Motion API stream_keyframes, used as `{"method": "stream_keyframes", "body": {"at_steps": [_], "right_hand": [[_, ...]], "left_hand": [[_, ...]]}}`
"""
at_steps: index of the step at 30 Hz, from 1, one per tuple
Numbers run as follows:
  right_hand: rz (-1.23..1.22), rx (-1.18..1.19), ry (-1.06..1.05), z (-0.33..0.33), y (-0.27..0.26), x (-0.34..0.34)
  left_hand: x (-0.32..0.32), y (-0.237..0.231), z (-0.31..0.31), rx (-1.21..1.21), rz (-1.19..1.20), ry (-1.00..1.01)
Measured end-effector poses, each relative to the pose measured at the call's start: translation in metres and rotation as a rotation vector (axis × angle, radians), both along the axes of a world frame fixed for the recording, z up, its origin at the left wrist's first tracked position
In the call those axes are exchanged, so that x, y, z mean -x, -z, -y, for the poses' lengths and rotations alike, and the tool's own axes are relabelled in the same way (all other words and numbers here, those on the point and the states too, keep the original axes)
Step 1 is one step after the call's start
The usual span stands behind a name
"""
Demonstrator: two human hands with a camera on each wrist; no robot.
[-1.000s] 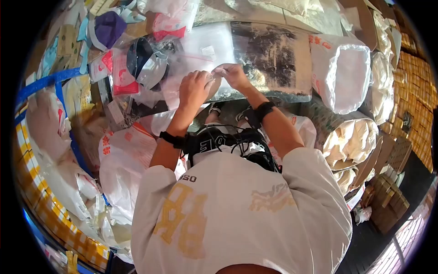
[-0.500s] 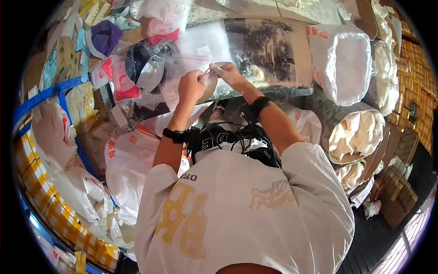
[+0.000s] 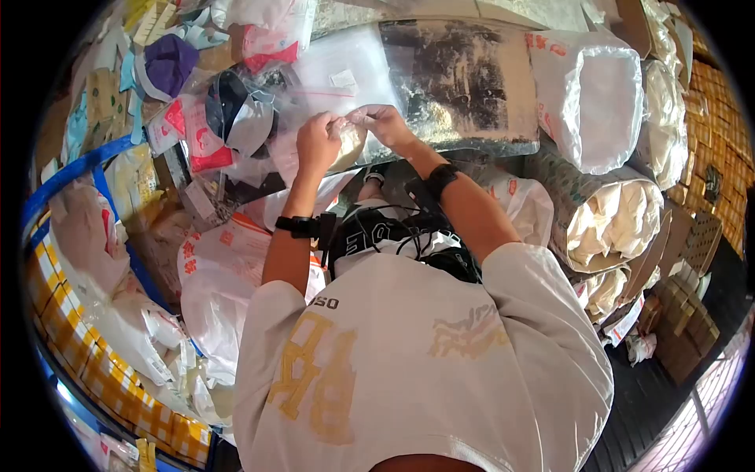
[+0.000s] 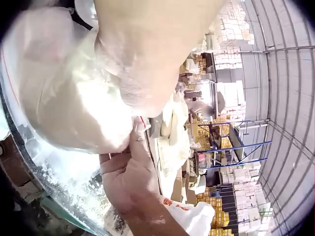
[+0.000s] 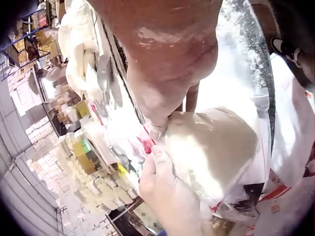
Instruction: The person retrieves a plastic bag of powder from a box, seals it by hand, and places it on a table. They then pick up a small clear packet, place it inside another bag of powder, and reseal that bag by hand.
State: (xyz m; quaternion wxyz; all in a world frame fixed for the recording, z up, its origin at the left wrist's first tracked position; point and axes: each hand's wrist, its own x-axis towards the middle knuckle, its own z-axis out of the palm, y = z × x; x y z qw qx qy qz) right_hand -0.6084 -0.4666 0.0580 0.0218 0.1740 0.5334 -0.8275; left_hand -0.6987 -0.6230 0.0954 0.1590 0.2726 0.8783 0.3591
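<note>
A clear plastic bag (image 3: 351,153) filled with cream-coloured powder hangs between my two hands over the near side of the table. My left hand (image 3: 318,148) pinches its top edge on the left. On the right, my right hand (image 3: 387,128) pinches the same edge, the fingertips of both hands close together. In the right wrist view, a red strip runs along the mouth of the bag (image 5: 211,152), between the fingers. The full bag bulges below the hands in the left wrist view, where my left palm hides part of it.
Flat clear bags (image 3: 338,59) lie on the powder-dusted dark table (image 3: 464,86). A dark-and-white cap-shaped thing (image 3: 250,126) and pink-and-white packets (image 3: 206,138) are at left. A lined white sack (image 3: 605,110) stands open at right. A blue rail (image 3: 75,161) runs along the left.
Both hands stay at the bag's top edge, their fingertips shifting slightly along it. More of the filled bag shows between them. The head view has shifted a little.
</note>
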Motion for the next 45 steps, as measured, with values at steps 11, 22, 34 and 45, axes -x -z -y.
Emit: {"method": "stream_keyframes", "body": {"at_steps": [11,22,34,45], "right_hand": [[0.089,-0.015,0.149,0.017,0.009,0.013],[0.084,0.070,0.145,0.021,0.006,0.021],[0.122,0.151,0.204,0.038,-0.002,0.026],[0.202,0.094,0.270,0.045,0.001,0.036]], "left_hand": [[0.007,0.000,-0.004,-0.028,-0.041,-0.018],[0.015,0.001,-0.002,-0.006,0.074,-0.007],[0.023,-0.001,0.005,0.009,0.036,-0.016],[0.028,-0.005,0.008,0.026,0.012,-0.068]]}}
